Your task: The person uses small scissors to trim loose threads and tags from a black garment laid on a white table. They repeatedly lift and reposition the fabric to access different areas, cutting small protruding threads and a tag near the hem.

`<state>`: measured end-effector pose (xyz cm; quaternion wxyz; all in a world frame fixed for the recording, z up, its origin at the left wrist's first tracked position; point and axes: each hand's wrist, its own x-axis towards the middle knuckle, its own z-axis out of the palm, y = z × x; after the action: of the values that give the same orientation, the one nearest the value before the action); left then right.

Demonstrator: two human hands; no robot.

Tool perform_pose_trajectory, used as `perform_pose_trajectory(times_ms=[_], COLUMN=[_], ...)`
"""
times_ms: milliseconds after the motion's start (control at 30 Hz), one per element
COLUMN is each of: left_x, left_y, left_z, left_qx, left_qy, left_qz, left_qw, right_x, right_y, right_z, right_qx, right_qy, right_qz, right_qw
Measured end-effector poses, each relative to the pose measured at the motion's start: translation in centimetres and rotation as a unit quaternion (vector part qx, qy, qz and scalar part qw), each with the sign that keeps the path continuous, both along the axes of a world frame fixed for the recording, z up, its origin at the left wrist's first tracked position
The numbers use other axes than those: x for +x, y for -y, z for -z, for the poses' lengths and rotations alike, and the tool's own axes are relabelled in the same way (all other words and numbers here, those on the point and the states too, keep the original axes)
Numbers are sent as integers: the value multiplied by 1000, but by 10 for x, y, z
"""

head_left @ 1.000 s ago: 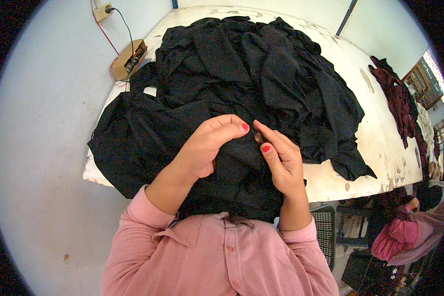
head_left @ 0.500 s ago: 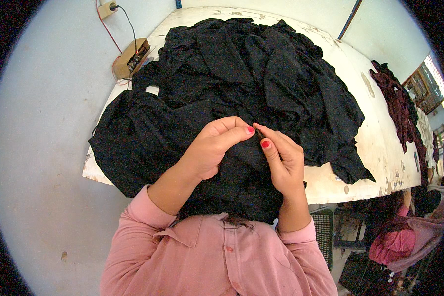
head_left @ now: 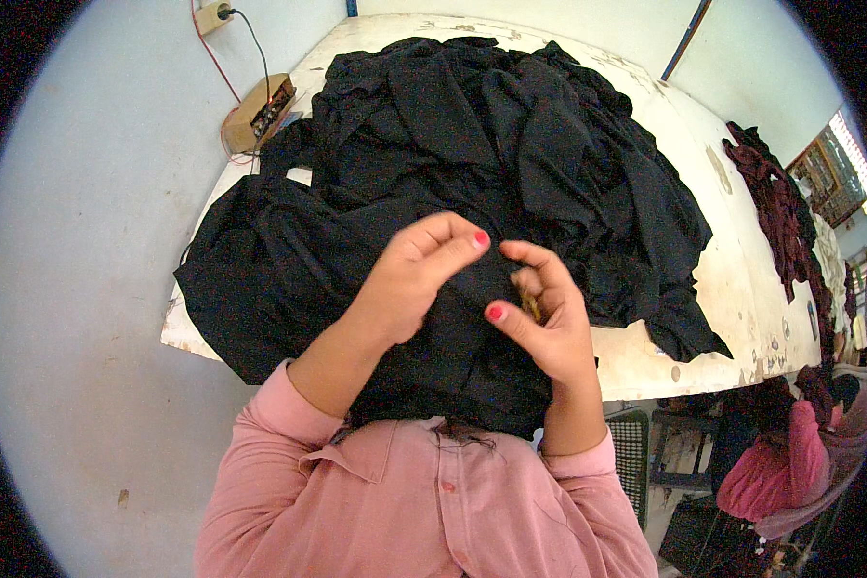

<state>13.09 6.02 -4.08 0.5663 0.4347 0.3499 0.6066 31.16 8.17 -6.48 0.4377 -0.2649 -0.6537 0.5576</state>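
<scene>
Black cloth (head_left: 453, 125) lies in a big crumpled heap, its near part hanging over the table edge toward my body. Over it my left hand (head_left: 409, 279) is closed in a pinch, thumb pressed to the forefinger; anything between the tips is too small to make out. To its right is my right hand (head_left: 554, 313), thumb and forefinger spread apart. Its other fingers curl around a small yellowish tool (head_left: 530, 301), mostly hidden in the palm, whose kind I cannot tell. A small gap separates the two hands.
The cloth rests on a worn white table (head_left: 713, 318). A brown box with wires (head_left: 258, 111) stands by the left wall, below a socket (head_left: 212, 16). Dark red garments (head_left: 771, 193) lie at the far right. A person in pink (head_left: 775, 472) sits at lower right near a green mesh crate (head_left: 631, 453).
My hands, fingertips close together before, have drawn apart. My right thumb has opened away from its forefinger, and the yellowish tool has come into sight. The other person's arm has shifted.
</scene>
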Motion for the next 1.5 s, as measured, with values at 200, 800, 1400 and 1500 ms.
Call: perform_pose_trajectory(times_ms=[200, 800, 1400, 1500], left_x=[-38, -171, -181, -128], left_y=[-12, 47, 76, 67], left_z=[-29, -69, 2, -28], left_qx=[144, 163, 31, 141], left_qy=[-167, 53, -559, -505], left_qz=[-272, -430, -567, -557], left_qw=[937, 887, 604, 644], right_x=[19, 148, 141, 114], right_y=[4, -60, -34, -23], right_z=[1, -54, -18, -35], right_qx=[-106, 45, 44, 116], right_qy=[30, 26, 251, 136], right_qz=[-84, 308, 227, 308], right_qw=[990, 950, 940, 934])
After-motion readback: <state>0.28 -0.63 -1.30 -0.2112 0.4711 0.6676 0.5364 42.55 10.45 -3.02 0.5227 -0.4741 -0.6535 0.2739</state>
